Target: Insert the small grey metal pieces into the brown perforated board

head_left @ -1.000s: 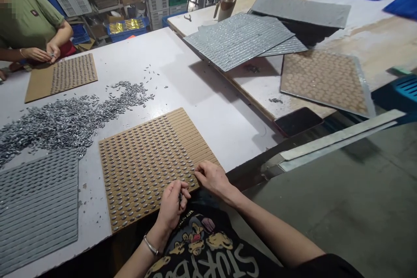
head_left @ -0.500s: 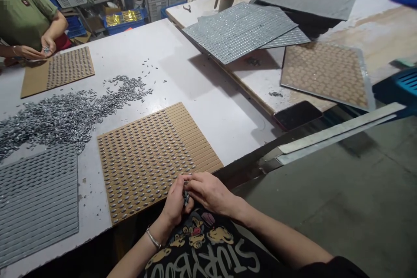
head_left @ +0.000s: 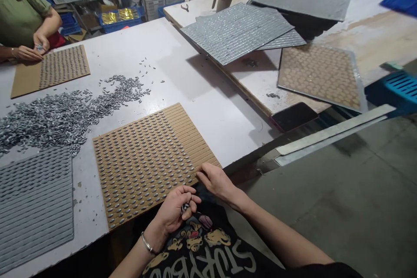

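Observation:
My left hand (head_left: 177,209) is cupped near the board's front edge, its fingers curled around several small silver spindle-shaped pieces (head_left: 185,207). My right hand (head_left: 215,181) rests at the near right part of a grooved brown board (head_left: 195,139), thumb and fingers pinched together at its surface. Whatever is between those fingertips is too small to make out. Rows of the same silver pieces fill most of the board; bare grooves show along its right side.
A long heap of loose silver pieces (head_left: 61,115) lies left of the board, with a grey ridged sheet (head_left: 35,213) in front of it. Across the table a co-worker's hands (head_left: 37,47) are over another board (head_left: 65,65). To the right are stacked grey sheets (head_left: 241,30) and a phone (head_left: 294,117).
My hands have separated. The right one has moved from the left palm up to the board's near right edge, while the left has drawn slightly back and opened a little around its pieces.

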`<state>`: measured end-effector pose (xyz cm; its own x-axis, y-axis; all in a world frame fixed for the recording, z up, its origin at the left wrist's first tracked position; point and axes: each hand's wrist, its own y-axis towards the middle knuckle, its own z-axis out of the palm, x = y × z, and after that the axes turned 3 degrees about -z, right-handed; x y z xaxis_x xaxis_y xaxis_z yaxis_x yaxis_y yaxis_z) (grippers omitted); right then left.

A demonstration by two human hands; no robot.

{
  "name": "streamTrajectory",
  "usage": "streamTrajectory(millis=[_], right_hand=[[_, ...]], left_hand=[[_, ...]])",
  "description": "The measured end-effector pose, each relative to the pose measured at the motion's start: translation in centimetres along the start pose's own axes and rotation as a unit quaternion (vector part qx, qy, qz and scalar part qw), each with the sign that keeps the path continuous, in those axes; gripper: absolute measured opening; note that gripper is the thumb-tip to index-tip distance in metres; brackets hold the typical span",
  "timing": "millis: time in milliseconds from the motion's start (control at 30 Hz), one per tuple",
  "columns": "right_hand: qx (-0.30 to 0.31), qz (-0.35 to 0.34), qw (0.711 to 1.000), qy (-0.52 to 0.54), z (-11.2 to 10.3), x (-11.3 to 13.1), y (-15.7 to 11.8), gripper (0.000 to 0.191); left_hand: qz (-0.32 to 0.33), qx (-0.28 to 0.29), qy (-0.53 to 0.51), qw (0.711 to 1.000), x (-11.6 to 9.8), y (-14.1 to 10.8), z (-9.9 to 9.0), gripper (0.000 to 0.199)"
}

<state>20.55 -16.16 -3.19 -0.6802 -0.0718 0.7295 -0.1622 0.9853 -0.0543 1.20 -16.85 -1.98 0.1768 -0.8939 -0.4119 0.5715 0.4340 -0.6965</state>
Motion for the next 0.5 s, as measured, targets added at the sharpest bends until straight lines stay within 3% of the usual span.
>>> streamTrajectory(millis=[233, 500], right_hand=[[0.015, 0.024, 0.992, -0.123, 1.4, 0.1, 0.5, 0.021], [0.017, 0.042, 0.987, -0.155, 1.5, 0.6, 1.0, 0.022]], left_hand=[[0.021, -0.005, 0.067, 0.998, 0.2, 0.2, -0.3, 0.035], [0.046, -0.038, 0.067, 0.996, 0.5, 0.5, -0.4, 0.042]])
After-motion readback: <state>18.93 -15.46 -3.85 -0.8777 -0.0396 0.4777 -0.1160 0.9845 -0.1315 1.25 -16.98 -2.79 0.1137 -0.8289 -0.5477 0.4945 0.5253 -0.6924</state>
